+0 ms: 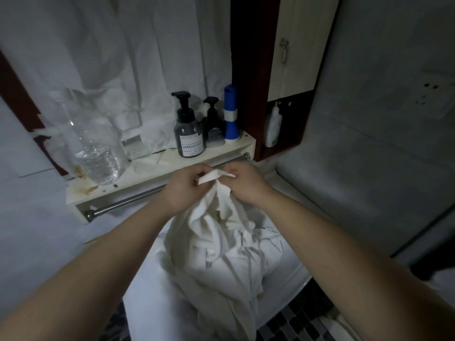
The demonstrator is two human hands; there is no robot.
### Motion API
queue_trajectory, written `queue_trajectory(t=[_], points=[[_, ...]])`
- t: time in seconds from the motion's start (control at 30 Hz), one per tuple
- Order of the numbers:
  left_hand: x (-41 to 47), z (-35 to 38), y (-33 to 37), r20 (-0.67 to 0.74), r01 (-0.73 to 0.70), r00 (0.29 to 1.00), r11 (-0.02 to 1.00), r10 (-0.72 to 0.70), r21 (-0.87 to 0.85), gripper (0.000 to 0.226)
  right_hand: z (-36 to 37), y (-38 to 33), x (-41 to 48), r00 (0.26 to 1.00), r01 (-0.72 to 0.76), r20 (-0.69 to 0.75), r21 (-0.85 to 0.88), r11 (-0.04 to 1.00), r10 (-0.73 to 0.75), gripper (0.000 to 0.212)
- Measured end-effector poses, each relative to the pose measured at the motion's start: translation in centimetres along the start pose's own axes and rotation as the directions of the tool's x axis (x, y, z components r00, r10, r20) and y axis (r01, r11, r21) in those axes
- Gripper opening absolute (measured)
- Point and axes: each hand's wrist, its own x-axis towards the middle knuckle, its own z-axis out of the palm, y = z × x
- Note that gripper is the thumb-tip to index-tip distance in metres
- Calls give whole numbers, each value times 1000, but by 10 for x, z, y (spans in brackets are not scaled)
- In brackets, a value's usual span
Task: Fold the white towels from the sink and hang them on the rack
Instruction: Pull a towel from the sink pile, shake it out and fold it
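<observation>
White towels [221,254] fill the sink [147,311], hands [183,190] [242,183] pinching one corner.

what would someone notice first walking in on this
Two hands meeting at the centre: the left hand and right hand pinch the top edge of a crumpled white towel that bunches down onto the sink. Just behind them runs the metal rack, with a dark pump bottle and a blue bottle on the shelf above.
</observation>
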Motion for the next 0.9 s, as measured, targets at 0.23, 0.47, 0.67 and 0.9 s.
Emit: queue_trajectory(t=[0.23,0.47,0.67,0.9], points=[[-24,-2,-43,-64,164,986,915,-151,368,19,-35,18,12,955,-115,-265,82,990,133,18],[-29,-1,-74,-263,520,822,854,-505,-11,20,-53,41,3,936,-223,-241,159,962,257,18],[-8,-1,-31,-230,339,911,939,-342,-54,17,-33,29,-13,984,-149,115,144,978,134,55],[2,15,17,-187,58,981,998,-56,6,19,1,0,-5,985,-71,161,66,995,59,20]])
